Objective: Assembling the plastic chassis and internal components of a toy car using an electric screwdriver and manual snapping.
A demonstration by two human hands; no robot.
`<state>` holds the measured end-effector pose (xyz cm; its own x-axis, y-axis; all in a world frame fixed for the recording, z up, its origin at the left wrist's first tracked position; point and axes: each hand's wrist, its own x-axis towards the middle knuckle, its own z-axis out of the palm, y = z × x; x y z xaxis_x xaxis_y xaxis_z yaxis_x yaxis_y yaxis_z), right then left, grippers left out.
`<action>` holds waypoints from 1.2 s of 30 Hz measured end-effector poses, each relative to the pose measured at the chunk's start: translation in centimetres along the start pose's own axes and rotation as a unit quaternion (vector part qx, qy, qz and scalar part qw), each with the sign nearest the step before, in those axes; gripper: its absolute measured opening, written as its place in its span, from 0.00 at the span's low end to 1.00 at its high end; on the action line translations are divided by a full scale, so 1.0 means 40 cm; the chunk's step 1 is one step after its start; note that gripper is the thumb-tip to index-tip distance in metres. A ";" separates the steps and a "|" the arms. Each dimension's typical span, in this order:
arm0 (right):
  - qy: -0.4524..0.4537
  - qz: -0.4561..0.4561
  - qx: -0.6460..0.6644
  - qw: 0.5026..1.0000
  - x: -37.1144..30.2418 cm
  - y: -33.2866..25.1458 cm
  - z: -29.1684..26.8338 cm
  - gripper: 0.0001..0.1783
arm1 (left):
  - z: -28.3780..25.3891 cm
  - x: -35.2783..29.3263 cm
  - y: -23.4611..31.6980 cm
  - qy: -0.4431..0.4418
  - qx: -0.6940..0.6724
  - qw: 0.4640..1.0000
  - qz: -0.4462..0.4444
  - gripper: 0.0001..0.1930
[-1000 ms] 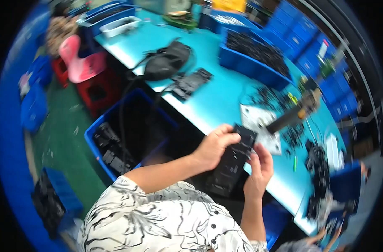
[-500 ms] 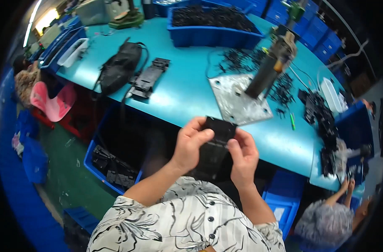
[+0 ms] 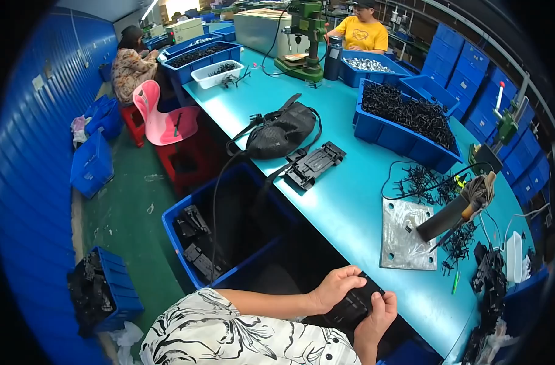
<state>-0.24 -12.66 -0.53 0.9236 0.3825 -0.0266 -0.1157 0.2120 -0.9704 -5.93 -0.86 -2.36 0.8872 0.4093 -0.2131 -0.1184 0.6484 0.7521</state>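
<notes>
Close to the table's front edge, my left hand (image 3: pixel 339 289) and my right hand (image 3: pixel 378 317) grip a flat black plastic part (image 3: pixel 348 309) between them. My thumbs lie on top of it, and the fingers beneath are partly hidden. Dark surroundings make its outline hard to read. On the teal table (image 3: pixel 344 210), ahead and to the left, rests a black plastic chassis-like piece (image 3: pixel 316 164). Beside that is a black bag (image 3: pixel 283 131) with straps hanging over the edge. To the right of my hands, a metal plate (image 3: pixel 405 234) carries a dark slanted post (image 3: pixel 441 224).
Loose black parts (image 3: pixel 420 182) lie behind the metal plate. A blue bin (image 3: pixel 405 137) of small black pieces stands farther back, near a green drill press (image 3: pixel 305 36). Below the table's left edge is another blue bin (image 3: pixel 192 277). Two people sit at the far side; a pink chair (image 3: pixel 168 121) is left.
The view has swung left and upward, showing more of the far table and the left aisle. Both hands still hold the black part, now lower right in the picture.
</notes>
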 end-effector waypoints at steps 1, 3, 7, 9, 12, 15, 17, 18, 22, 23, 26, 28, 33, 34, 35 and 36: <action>0.005 0.010 0.002 1.000 -0.004 -0.001 0.003 0.04 | 0.001 -0.002 -0.001 0.004 -0.004 1.000 -0.014 0.04; 0.002 0.007 0.003 1.000 -0.004 0.011 -0.016 0.04 | 0.004 -0.005 0.000 0.002 -0.007 1.000 -0.029 0.04; -0.005 0.020 0.033 0.999 -0.002 0.002 -0.024 0.05 | 0.007 0.001 -0.007 0.004 0.026 0.999 -0.017 0.04; -0.001 0.036 0.046 0.998 -0.002 -0.009 -0.015 0.05 | 0.001 0.006 -0.017 0.000 0.036 0.999 -0.009 0.04; 0.001 0.050 0.049 0.998 0.004 -0.001 -0.030 0.05 | 0.005 0.001 -0.017 -0.015 0.033 0.999 -0.017 0.05; 0.004 0.044 0.049 0.998 0.000 0.001 -0.029 0.05 | 0.005 -0.004 -0.024 -0.033 0.040 0.999 0.006 0.06; 0.009 0.038 0.057 0.998 -0.004 -0.001 -0.023 0.04 | 0.008 -0.004 -0.022 -0.038 0.037 0.999 0.000 0.06; 0.014 0.041 0.060 0.997 -0.007 -0.003 -0.021 0.04 | 0.011 -0.004 -0.020 -0.044 0.033 0.998 -0.004 0.07; 0.011 0.086 0.091 0.992 -0.003 -0.012 -0.027 0.03 | 0.011 0.000 -0.013 -0.062 0.052 0.997 -0.001 0.09; 0.008 0.086 0.091 0.992 -0.004 -0.013 -0.029 0.03 | 0.002 0.002 -0.020 -0.075 0.060 0.995 -0.011 0.10; 0.007 0.095 0.098 0.991 -0.008 -0.011 -0.033 0.02 | -0.007 0.000 -0.033 -0.081 0.080 0.993 -0.012 0.11; -0.009 0.051 0.068 0.996 -0.010 -0.003 -0.033 0.01 | -0.004 -0.002 -0.027 -0.076 0.091 0.993 -0.006 0.11; 0.001 -0.033 -0.091 0.995 -0.024 0.014 -0.017 0.02 | -0.007 -0.014 0.010 -0.069 0.125 0.990 0.018 0.12; -0.008 -0.030 -0.085 0.996 -0.023 0.014 -0.018 0.02 | -0.008 -0.010 0.008 -0.071 0.125 0.989 0.018 0.12; -0.008 -0.031 -0.085 0.996 -0.023 0.012 -0.015 0.02 | -0.010 -0.007 0.003 -0.073 0.130 0.988 0.028 0.12; 0.004 -0.034 -0.082 0.996 -0.024 0.007 -0.010 0.02 | -0.010 -0.004 0.001 -0.076 0.136 0.987 0.038 0.12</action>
<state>-0.99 -13.33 -0.88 0.9301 0.3652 0.0398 0.0084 0.0874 -0.9961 -6.28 -0.64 -2.55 0.9396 0.3352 -0.0695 -0.0810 0.4150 0.9062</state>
